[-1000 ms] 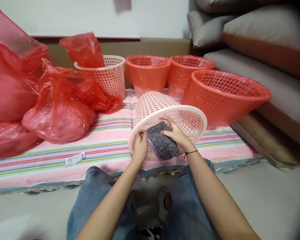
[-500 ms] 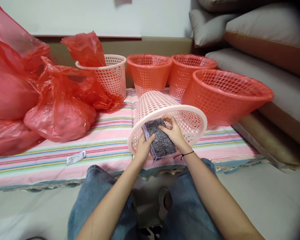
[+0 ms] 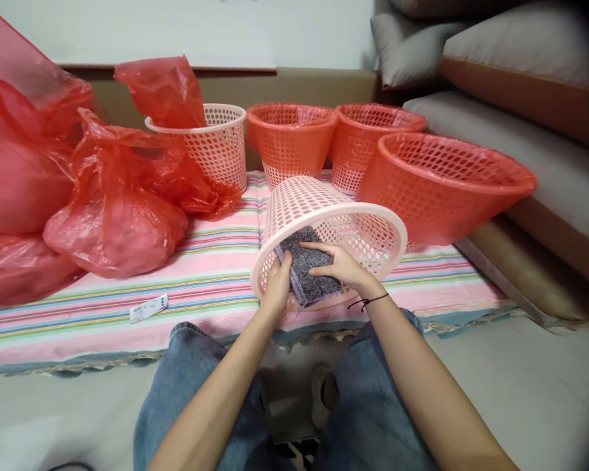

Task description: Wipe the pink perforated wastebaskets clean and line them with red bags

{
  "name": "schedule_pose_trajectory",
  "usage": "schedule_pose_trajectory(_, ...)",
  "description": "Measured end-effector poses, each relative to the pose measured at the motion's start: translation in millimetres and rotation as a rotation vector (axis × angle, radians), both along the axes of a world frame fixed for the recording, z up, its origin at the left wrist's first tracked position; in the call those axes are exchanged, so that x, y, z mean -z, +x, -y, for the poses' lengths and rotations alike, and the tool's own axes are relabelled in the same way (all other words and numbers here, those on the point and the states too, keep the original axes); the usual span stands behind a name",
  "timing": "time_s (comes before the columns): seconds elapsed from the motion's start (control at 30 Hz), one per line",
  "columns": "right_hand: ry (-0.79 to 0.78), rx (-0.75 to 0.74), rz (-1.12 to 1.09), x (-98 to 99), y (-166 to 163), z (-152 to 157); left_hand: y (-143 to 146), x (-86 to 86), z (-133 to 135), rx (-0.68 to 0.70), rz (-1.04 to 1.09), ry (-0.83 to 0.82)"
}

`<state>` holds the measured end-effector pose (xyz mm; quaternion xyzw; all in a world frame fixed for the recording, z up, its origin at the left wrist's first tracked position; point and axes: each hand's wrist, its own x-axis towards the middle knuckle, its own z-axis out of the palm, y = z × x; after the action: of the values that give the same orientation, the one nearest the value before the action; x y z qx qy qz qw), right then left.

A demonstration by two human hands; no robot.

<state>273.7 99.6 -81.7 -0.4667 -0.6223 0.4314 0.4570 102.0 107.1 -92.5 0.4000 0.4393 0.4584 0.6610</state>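
Note:
A pale pink mesh basket (image 3: 299, 196) lies tipped on its side on the striped cloth, its mouth facing me. A folded grey fuzzy cloth (image 3: 308, 267) sits partly inside that mouth. My left hand (image 3: 276, 286) grips the cloth's left edge at the basket's rim, fingers curled round it. My right hand (image 3: 341, 267) lies on top of the cloth with its fingers pressed on it, a black band on the wrist.
Red plastic bags (image 3: 112, 203) are heaped at the left. A pink basket (image 3: 220, 147) with a bag in it and three orange-lined baskets (image 3: 436, 186) stand behind. A small white packet (image 3: 148, 309) lies on the striped cloth (image 3: 211, 288). Grey cushions (image 3: 520, 137) fill the right.
Both hands have pushed the grey cloth further into the tipped basket's mouth. My left hand has moved from the basket's rim onto the cloth's edge.

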Motion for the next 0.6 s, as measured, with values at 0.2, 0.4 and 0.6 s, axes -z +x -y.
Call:
schedule_pose_trajectory(0.2, 0.108, 0.090, 0.103, 6.9, 0.5, -3.5, -2.3, 14.0, 0.9, 0.128, -0.162, 0.186)
schedule_pose_trajectory(0.4, 0.111, 0.095, 0.127, 15.8, -0.8, -6.7, -2.7, 27.4, -2.3, 0.125, -0.267, 0.279)
schedule_pose_trajectory(0.6, -0.026, 0.060, 0.088, 17.7, -6.4, -6.4, -4.8, 18.0, 1.8, 0.152, -0.485, 0.377)
